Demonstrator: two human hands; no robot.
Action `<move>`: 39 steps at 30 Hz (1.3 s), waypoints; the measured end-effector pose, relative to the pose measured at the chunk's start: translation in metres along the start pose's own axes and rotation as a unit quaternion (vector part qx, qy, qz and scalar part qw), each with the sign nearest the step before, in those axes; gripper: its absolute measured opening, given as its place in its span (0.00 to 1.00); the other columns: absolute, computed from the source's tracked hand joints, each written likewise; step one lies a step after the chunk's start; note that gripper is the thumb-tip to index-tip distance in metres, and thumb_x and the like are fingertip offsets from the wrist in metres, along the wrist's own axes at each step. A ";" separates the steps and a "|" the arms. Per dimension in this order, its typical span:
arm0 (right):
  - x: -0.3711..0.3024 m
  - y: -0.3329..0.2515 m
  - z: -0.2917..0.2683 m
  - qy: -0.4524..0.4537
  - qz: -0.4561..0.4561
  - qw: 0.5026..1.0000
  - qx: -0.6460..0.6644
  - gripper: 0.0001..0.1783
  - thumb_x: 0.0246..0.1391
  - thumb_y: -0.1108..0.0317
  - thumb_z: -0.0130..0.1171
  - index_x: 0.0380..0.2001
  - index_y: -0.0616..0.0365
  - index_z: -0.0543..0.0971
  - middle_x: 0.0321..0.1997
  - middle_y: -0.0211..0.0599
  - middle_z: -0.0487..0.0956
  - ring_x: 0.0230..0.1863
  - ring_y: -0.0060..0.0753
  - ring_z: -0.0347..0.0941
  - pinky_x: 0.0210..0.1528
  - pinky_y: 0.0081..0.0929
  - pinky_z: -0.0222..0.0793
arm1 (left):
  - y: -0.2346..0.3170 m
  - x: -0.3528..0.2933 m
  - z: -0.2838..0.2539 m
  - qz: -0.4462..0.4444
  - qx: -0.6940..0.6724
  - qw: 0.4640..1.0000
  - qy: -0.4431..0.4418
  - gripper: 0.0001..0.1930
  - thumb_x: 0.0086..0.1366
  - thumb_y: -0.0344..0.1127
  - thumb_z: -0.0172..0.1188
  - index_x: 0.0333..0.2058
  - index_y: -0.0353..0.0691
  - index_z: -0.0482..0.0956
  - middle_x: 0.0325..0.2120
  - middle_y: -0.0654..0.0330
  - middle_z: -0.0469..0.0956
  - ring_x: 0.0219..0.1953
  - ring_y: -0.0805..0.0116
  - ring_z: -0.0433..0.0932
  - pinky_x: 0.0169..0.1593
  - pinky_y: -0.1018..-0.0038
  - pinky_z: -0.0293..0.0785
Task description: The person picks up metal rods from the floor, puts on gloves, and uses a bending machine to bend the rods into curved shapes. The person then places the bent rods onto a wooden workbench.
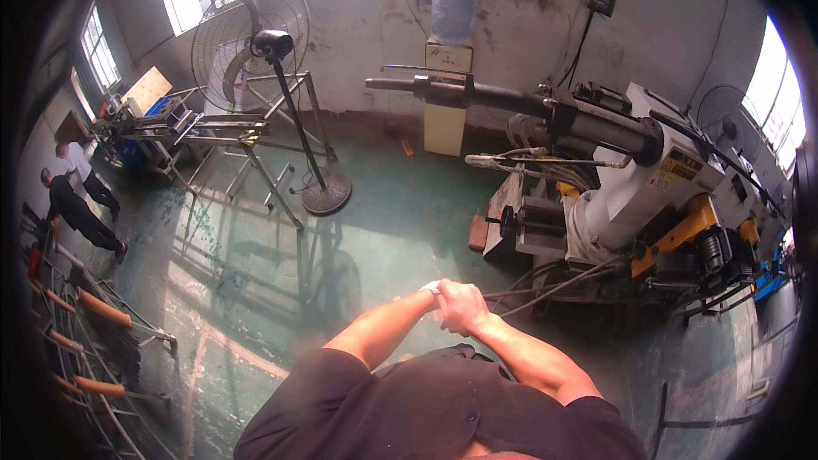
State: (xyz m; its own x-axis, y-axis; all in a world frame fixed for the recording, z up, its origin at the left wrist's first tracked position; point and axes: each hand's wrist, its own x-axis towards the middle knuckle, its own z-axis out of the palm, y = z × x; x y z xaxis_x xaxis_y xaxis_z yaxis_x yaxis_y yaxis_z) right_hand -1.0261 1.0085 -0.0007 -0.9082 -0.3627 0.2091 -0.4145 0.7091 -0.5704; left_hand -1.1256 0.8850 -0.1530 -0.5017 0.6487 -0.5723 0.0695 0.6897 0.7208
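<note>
Right hand point(463, 307) presses over the left hand point(442, 297) beside a white band point(432, 287); whether either pinches anything cannot be told. The machine point(613, 213) lies forward-right, its long bar point(507, 97) running crosswise, right hand nearer.

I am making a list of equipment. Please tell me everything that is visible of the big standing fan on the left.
Seen from behind, the standing fan has a wide, round wire cage, curved blades, a black motor, a slim dark pole and a round base. It looks mostly metal. It stands on the green floor, its pole slanting in this wide picture, beside a metal frame; whether they touch is unclear. One picture cannot show whether the blades turn.
</note>
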 end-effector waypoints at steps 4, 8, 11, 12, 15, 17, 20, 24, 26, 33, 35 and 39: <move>-0.003 0.001 0.003 -0.007 0.023 1.000 -0.012 0.17 0.65 0.55 0.61 0.35 0.61 0.79 0.34 0.57 0.84 0.37 0.67 0.82 0.42 0.56 0.78 | -0.040 0.025 0.024 0.063 0.075 0.995 0.026 0.13 0.60 0.46 0.74 0.40 0.47 0.88 0.35 0.54 0.87 0.43 0.59 0.86 0.45 0.56 0.81; -0.021 0.021 0.003 -0.054 0.079 0.994 -0.044 0.22 0.64 0.48 0.62 0.35 0.60 0.81 0.34 0.58 0.85 0.38 0.67 0.82 0.44 0.56 0.78 | 0.013 -0.015 0.041 -0.055 0.058 0.993 -0.085 0.13 0.66 0.47 0.68 0.40 0.44 0.87 0.32 0.53 0.86 0.37 0.58 0.85 0.39 0.55 0.81; -0.007 0.010 -0.014 -0.195 0.098 0.969 -0.115 0.21 0.62 0.50 0.64 0.39 0.60 0.82 0.39 0.56 0.87 0.44 0.62 0.85 0.47 0.53 0.80 | 0.006 -0.013 0.049 -0.054 0.128 0.984 -0.108 0.15 0.67 0.46 0.69 0.35 0.38 0.85 0.27 0.51 0.85 0.31 0.59 0.84 0.32 0.57 0.79; 0.002 0.001 -0.019 -0.258 0.106 0.950 -0.139 0.22 0.62 0.50 0.64 0.41 0.60 0.82 0.40 0.55 0.87 0.45 0.61 0.85 0.48 0.53 0.81 | -0.009 -0.006 0.054 -0.063 0.136 0.984 -0.096 0.14 0.69 0.46 0.68 0.35 0.39 0.85 0.27 0.52 0.84 0.30 0.59 0.83 0.32 0.57 0.79; 0.005 0.008 -0.011 -0.223 0.063 0.957 -0.177 0.18 0.54 0.59 0.69 0.42 0.62 0.83 0.41 0.55 0.88 0.46 0.57 0.87 0.49 0.50 0.83 | -0.013 0.017 0.071 -0.074 0.173 0.976 -0.106 0.14 0.73 0.46 0.62 0.39 0.39 0.85 0.31 0.51 0.85 0.34 0.57 0.83 0.36 0.56 0.79; 0.010 0.005 -0.011 -0.242 0.068 0.951 -0.179 0.16 0.53 0.63 0.68 0.42 0.61 0.84 0.41 0.55 0.88 0.45 0.56 0.87 0.48 0.50 0.83 | -0.008 0.016 0.073 -0.067 0.167 0.978 -0.106 0.15 0.73 0.46 0.62 0.40 0.39 0.84 0.33 0.51 0.85 0.36 0.57 0.83 0.38 0.56 0.78; 0.018 -0.003 -0.010 -0.306 0.093 0.933 -0.167 0.15 0.52 0.65 0.66 0.42 0.61 0.85 0.40 0.55 0.88 0.44 0.55 0.88 0.47 0.50 0.84 | -0.008 0.007 0.069 -0.044 0.111 0.990 -0.078 0.15 0.73 0.46 0.61 0.42 0.39 0.83 0.36 0.51 0.84 0.38 0.56 0.82 0.40 0.55 0.78; 0.006 0.006 0.020 -0.207 0.033 0.970 -0.122 0.14 0.54 0.62 0.63 0.41 0.56 0.85 0.36 0.53 0.87 0.39 0.59 0.86 0.42 0.53 0.82 | -0.014 -0.012 0.051 -0.031 -0.026 0.999 -0.032 0.16 0.74 0.47 0.60 0.44 0.38 0.82 0.39 0.51 0.82 0.41 0.55 0.81 0.44 0.54 0.77; 0.002 0.002 0.031 -0.122 -0.016 0.990 -0.066 0.12 0.55 0.58 0.66 0.36 0.54 0.83 0.31 0.51 0.86 0.35 0.63 0.84 0.39 0.54 0.79 | -0.017 -0.022 0.040 -0.041 -0.100 0.994 -0.009 0.16 0.74 0.47 0.60 0.46 0.38 0.81 0.41 0.50 0.82 0.43 0.54 0.80 0.45 0.54 0.76; 0.002 -0.015 0.013 0.015 -0.038 0.999 0.028 0.15 0.65 0.56 0.62 0.31 0.55 0.76 0.29 0.51 0.82 0.33 0.65 0.80 0.34 0.56 0.74 | -0.001 -0.016 0.027 -0.045 -0.225 0.973 0.030 0.18 0.75 0.48 0.59 0.50 0.37 0.79 0.46 0.50 0.80 0.48 0.52 0.78 0.51 0.52 0.75; 0.001 -0.014 0.011 0.005 -0.029 0.999 0.015 0.15 0.65 0.56 0.63 0.32 0.55 0.77 0.30 0.50 0.83 0.34 0.64 0.80 0.35 0.56 0.75 | 0.002 -0.014 0.034 -0.043 -0.261 0.964 0.037 0.19 0.76 0.48 0.58 0.51 0.37 0.79 0.48 0.50 0.79 0.50 0.52 0.78 0.53 0.52 0.74; -0.006 -0.008 0.009 0.025 -0.012 1.000 -0.012 0.14 0.65 0.55 0.64 0.35 0.55 0.79 0.32 0.49 0.84 0.36 0.62 0.82 0.38 0.54 0.77 | 0.014 -0.008 0.043 -0.029 -0.368 0.928 0.058 0.20 0.76 0.48 0.57 0.54 0.36 0.77 0.51 0.49 0.78 0.53 0.50 0.77 0.56 0.51 0.74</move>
State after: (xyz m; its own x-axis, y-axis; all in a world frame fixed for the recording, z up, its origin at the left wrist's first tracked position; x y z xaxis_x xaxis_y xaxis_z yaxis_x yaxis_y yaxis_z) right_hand -1.0167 0.9997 -0.0043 -0.8993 -0.3499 0.2624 -0.4374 0.7155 -0.5448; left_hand -1.0834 0.9040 -0.1554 -0.5791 0.5479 -0.6037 -0.5466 0.2884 0.7861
